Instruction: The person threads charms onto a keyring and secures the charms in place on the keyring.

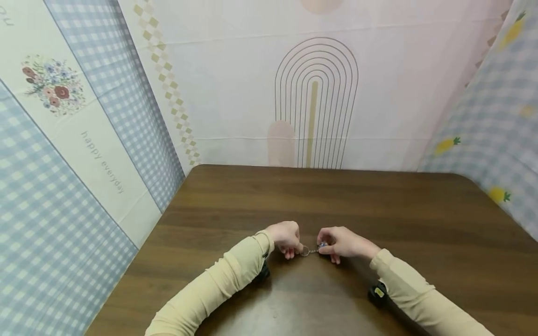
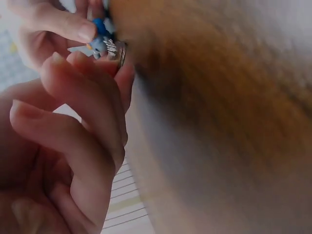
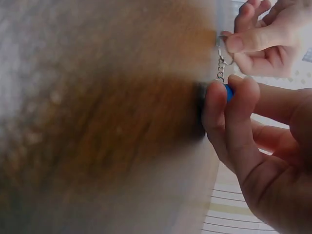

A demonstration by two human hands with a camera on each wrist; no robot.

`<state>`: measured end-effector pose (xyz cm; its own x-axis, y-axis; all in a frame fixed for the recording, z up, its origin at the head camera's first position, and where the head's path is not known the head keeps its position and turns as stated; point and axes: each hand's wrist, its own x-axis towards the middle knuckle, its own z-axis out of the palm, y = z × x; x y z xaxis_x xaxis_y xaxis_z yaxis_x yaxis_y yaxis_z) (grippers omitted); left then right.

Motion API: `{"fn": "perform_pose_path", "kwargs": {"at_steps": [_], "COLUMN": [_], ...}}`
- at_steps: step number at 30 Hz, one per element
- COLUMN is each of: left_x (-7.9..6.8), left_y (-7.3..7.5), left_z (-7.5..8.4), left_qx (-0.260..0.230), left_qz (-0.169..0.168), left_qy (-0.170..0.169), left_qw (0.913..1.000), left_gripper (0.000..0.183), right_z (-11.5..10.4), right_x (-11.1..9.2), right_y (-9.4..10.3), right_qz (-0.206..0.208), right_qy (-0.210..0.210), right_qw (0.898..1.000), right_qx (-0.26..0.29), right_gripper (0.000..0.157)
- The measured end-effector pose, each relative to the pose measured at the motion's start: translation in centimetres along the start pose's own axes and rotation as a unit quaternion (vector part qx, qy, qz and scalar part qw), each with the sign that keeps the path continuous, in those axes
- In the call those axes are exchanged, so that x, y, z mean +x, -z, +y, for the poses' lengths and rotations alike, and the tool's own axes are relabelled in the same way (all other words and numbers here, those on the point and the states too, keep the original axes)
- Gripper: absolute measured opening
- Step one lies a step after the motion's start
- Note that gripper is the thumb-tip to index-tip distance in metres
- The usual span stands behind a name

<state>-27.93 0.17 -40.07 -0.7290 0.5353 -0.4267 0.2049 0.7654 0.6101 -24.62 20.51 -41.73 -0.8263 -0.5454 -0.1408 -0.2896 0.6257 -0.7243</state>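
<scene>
A keychain is stretched between both hands, low over the middle of the table. My left hand (image 1: 286,239) pinches its metal split ring (image 1: 305,251) between thumb and forefinger. From the ring a short silver chain (image 3: 221,70) runs to a small blue figure (image 2: 99,28), which my right hand (image 1: 343,242) grips in its fingertips. Most of the figure is hidden behind those fingers; a bit of blue shows between them in the right wrist view. In the left wrist view, grey and a speck of orange show on it too.
The brown wooden table (image 1: 235,200) spreads around both hands. A patterned cloth (image 1: 235,93) hangs behind its far edge, with checked cloths at the left (image 1: 109,84) and right (image 1: 496,135). Dark wrist cameras (image 1: 378,294) sit under the sleeves.
</scene>
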Motion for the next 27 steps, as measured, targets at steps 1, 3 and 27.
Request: {"fn": "perform_pose_path", "kwargs": {"at_steps": [1,3,27], "left_x": [0.0,-0.1,-1.0], "left_y": [-0.1,-0.1,-0.3], "left_z": [0.0,-0.1,-3.0], "left_qx": [0.006,0.016,0.261], "left_qz": [-0.003,-0.007,0.278], "left_qy": [0.003,0.007,-0.047], "left_qw": [1.0000,0.9998,0.9233], "left_gripper": [0.031,0.033,0.062], "right_z": [0.0,-0.1,2.4], "right_x": [-0.1,-0.2,-2.5], "right_y": [-0.1,0.0,-0.2], "right_qz": [0.001,0.001,0.252], "right_qy": [-0.002,-0.008,-0.038], "right_qw": [1.000,1.000,0.909], "right_qx": [-0.003,-0.011,-0.330], "right_gripper": [0.015,0.017,0.065]}}
